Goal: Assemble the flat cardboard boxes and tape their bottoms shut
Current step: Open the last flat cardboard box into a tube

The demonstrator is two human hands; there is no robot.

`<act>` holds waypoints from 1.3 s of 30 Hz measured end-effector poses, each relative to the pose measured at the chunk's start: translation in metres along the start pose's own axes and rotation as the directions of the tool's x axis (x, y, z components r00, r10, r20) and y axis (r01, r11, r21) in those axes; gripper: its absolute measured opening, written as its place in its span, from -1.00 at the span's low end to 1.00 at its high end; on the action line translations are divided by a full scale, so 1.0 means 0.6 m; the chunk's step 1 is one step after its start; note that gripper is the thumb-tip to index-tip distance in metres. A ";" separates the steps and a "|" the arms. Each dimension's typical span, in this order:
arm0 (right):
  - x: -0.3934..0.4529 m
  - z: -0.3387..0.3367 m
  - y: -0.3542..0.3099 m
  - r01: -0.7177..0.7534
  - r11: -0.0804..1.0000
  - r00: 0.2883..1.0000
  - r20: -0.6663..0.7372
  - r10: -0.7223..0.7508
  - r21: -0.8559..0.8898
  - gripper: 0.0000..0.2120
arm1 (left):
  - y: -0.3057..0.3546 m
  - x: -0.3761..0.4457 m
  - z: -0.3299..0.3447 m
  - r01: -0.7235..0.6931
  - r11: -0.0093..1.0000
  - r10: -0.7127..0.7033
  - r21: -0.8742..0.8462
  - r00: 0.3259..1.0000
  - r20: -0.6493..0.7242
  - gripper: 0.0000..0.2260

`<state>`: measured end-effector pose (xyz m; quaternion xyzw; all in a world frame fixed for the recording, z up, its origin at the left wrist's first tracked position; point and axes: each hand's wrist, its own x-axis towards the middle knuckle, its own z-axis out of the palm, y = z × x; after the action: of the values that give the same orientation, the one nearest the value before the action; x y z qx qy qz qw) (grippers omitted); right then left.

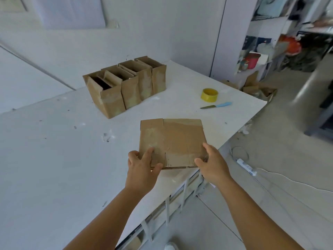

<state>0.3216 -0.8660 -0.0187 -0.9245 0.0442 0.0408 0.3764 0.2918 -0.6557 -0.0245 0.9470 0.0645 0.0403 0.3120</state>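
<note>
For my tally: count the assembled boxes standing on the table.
4, side by side in one row at the table's far side: first, second, third, fourth. None seems hidden behind them.

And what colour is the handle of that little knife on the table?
Light blue. The knife lies beside the yellow tape roll; the head view shows it.

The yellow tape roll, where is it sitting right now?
In the head view the yellow tape roll lies on the white table near its far right edge, just beyond the blue-handled knife and right of the assembled boxes.
</note>
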 end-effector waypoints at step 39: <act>0.575 -0.170 -0.078 0.353 0.896 0.877 0.238 -0.417 0.268 -0.58 | 0.244 0.423 0.045 0.336 0.919 -0.386 -0.208 0.875 -0.293 -0.67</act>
<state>0.6737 -0.9217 0.0488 -0.8519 -0.1930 0.0941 0.4777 0.5598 -0.7507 0.0503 0.8719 0.2881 0.1430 0.3693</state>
